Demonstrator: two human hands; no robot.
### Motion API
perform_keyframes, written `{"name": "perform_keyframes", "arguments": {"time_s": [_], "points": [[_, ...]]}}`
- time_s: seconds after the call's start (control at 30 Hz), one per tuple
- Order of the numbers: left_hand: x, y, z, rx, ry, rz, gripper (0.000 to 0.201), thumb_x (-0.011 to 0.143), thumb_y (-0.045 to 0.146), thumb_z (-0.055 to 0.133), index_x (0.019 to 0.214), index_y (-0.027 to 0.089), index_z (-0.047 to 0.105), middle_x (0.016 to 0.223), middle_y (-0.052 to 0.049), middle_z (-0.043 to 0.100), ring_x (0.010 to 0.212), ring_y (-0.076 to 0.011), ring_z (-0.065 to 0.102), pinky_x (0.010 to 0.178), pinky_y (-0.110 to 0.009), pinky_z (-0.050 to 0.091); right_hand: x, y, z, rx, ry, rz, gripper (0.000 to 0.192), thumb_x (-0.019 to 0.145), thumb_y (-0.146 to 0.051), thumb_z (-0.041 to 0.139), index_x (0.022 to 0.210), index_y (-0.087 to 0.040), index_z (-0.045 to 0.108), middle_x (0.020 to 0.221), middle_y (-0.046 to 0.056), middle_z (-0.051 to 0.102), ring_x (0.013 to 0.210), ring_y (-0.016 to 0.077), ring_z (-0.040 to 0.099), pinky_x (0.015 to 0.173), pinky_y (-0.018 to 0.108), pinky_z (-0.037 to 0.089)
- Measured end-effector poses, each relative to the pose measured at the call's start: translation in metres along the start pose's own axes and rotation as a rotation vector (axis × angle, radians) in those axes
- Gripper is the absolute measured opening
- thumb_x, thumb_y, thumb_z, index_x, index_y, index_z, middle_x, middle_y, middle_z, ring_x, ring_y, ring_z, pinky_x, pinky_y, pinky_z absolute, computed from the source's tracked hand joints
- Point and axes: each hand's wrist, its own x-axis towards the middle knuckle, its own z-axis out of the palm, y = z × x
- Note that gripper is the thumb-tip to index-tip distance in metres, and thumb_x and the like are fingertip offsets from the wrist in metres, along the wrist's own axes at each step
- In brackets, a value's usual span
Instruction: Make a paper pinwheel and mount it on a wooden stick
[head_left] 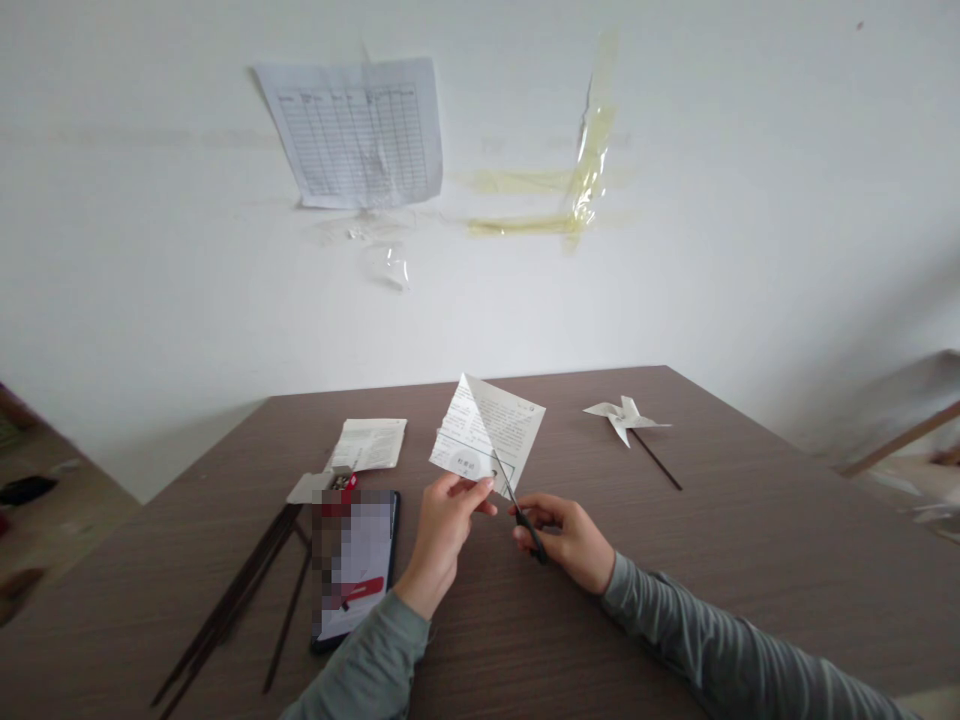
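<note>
A square sheet of printed paper (510, 415) with a diagonal crease is held up over the table. My left hand (448, 530) pinches its lower edge between thumb and fingers. In my right hand (566, 540) is a pair of scissors (530, 533) with black handles. The blades reach the paper's lower corner and lie along the diagonal; how far they have cut I cannot tell. On the right of the table lies a paper pinwheel (624, 418) on a thin dark stick (658, 460).
Left of my hands, a phone (367, 560) lies on the brown table (600, 640). Beside it are several long dark sticks (232, 595) and a small red box (343, 483). Printed paper sheets (371, 442) lie behind. The white wall bears a taped chart (360, 130).
</note>
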Motion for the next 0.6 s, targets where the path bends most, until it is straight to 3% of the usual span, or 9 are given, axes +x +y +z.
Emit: {"name": "perform_keyframes", "arguments": {"time_s": [0.37,0.6], "points": [[0.0019,-0.0013,-0.0008,0.002,-0.009,0.002,0.031,0.066,0.040,0.110,0.074,0.021,0.085,0.062,-0.004,0.079,0.054,-0.0162,0.065,0.044,-0.022,0.032,0.0001,0.0008,0.0005,0.004,0.007,-0.007,0.065,0.071,-0.086,0.111,0.099,-0.030,0.094,0.081,0.012,0.086,0.081,0.0415,0.085,0.085,0.056,0.074],[0.0015,-0.0013,-0.0007,0.010,-0.020,-0.012,0.031,0.066,0.039,0.109,0.071,0.022,0.084,0.059,-0.003,0.077,0.051,-0.0156,0.064,0.044,-0.022,0.035,0.0018,0.0019,-0.0004,0.003,0.020,-0.020,0.069,0.072,-0.088,0.111,0.104,-0.029,0.096,0.083,0.013,0.086,0.080,0.0408,0.085,0.080,0.054,0.073]]}}
